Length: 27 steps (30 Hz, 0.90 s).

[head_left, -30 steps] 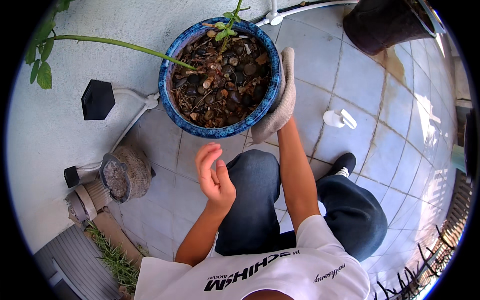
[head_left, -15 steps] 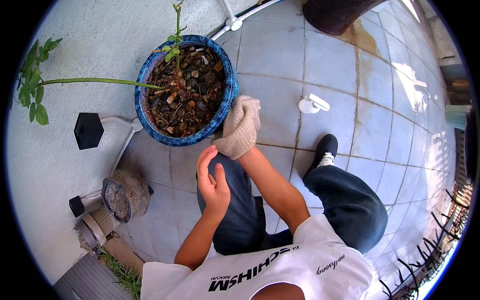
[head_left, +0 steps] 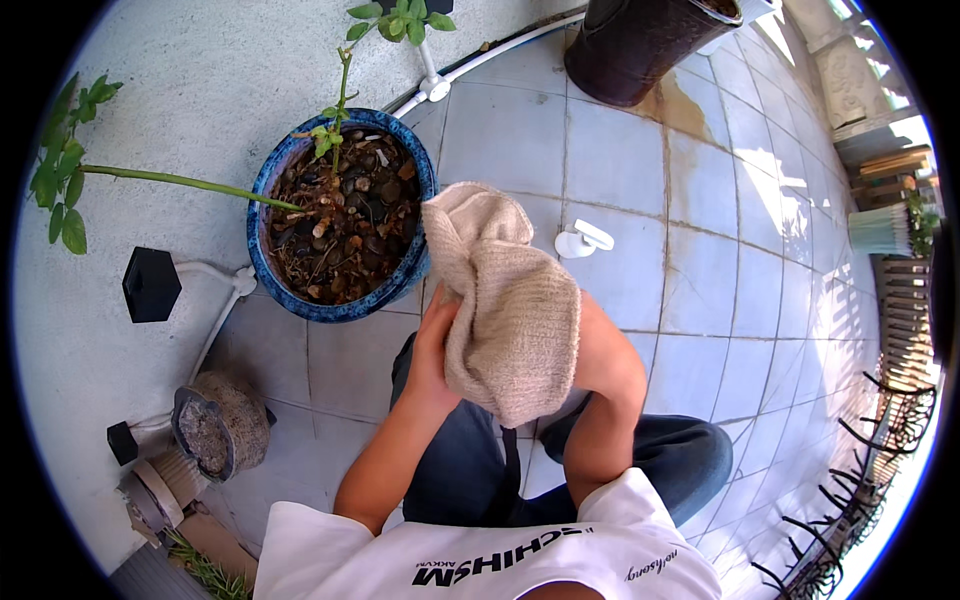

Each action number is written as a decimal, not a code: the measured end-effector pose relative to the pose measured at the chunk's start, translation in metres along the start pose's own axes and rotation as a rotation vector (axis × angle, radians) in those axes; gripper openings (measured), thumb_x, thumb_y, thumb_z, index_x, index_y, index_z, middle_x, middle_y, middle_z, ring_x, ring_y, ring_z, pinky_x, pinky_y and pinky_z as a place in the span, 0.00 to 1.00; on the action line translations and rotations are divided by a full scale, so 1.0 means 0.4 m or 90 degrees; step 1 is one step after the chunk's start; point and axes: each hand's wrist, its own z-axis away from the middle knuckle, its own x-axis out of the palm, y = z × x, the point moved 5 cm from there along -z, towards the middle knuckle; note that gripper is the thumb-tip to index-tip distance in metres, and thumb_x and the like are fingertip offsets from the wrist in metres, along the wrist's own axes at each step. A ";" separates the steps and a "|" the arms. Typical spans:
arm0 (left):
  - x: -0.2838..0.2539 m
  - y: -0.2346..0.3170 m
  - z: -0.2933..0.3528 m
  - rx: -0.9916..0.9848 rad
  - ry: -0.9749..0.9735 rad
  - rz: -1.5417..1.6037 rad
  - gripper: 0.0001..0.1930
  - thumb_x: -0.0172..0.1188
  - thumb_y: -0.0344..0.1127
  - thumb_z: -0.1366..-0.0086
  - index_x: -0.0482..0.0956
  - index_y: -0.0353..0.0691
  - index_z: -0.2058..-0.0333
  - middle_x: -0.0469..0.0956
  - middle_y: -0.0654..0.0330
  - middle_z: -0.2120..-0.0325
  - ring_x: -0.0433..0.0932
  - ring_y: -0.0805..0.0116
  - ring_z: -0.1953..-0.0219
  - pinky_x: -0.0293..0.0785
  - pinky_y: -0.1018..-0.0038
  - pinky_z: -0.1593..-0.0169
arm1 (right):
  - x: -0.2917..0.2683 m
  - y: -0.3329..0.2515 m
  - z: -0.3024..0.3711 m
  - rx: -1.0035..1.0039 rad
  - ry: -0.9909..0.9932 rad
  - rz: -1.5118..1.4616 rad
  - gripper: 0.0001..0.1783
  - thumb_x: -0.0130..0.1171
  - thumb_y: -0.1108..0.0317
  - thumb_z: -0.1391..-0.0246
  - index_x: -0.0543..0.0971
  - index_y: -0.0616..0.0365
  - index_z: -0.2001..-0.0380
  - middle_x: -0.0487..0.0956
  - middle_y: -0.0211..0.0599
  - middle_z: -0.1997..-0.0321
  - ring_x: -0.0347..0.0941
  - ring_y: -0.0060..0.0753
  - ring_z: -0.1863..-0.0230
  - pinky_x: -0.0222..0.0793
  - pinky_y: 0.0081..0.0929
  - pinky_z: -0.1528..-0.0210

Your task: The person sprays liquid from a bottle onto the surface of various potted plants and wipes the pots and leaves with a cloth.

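Note:
A beige knitted cloth [head_left: 515, 325] is bunched up in front of me, just right of the potted plant. My left hand [head_left: 437, 345] grips its left side, the fingers partly hidden behind the fabric. From the right, my right hand [head_left: 592, 335] goes in behind the cloth, which covers its fingers. The blue glazed pot [head_left: 275, 285] holds soil, dark pebbles and a plant with green stems [head_left: 190, 177]. The cloth's upper left edge overlaps the pot's right rim in view; whether they touch I cannot tell.
On the tiled floor, a small white object [head_left: 585, 240] lies right of the cloth. A tall dark brown pot [head_left: 625, 55] stands at the far side. A rough grey pot [head_left: 245, 430] is at the lower left. White pipe [head_left: 215, 325] runs along the wall.
The cloth has come off the pot's side toward me and shows more of its surface. My left hand, empty with fingers raised before, now holds it. My right foot has gone out of sight.

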 end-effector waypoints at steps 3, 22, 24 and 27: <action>0.032 -0.029 -0.050 0.040 0.118 -0.049 0.24 0.52 0.29 0.35 0.64 0.37 0.40 0.72 0.54 0.49 0.74 0.65 0.49 0.73 0.69 0.46 | -0.222 0.086 -0.019 0.162 0.368 -0.121 0.24 0.67 0.71 0.52 0.75 0.61 0.49 0.78 0.45 0.46 0.74 0.40 0.45 0.69 0.32 0.45; 0.248 -0.155 0.074 0.149 -0.052 -0.849 0.19 0.58 0.40 0.34 0.73 0.38 0.48 0.81 0.46 0.65 0.81 0.55 0.64 0.75 0.66 0.62 | -0.020 0.685 0.217 0.350 0.675 -0.161 0.21 0.66 0.65 0.48 0.78 0.65 0.54 0.83 0.47 0.65 0.78 0.39 0.68 0.73 0.37 0.63; 0.304 -0.139 0.192 0.170 -0.076 -0.910 0.21 0.59 0.42 0.35 0.73 0.41 0.45 0.81 0.47 0.65 0.79 0.48 0.63 0.74 0.62 0.60 | -0.029 0.517 0.276 0.307 0.602 -0.396 0.14 0.59 0.70 0.46 0.79 0.64 0.57 0.82 0.43 0.64 0.78 0.36 0.67 0.76 0.35 0.61; 0.360 -0.151 0.400 0.185 -0.070 -0.981 0.27 0.59 0.40 0.35 0.66 0.48 0.38 0.81 0.53 0.65 0.78 0.50 0.63 0.70 0.60 0.58 | 0.014 0.254 0.403 0.400 0.537 -0.595 0.14 0.48 0.69 0.41 0.79 0.64 0.58 0.81 0.40 0.61 0.79 0.36 0.62 0.79 0.35 0.57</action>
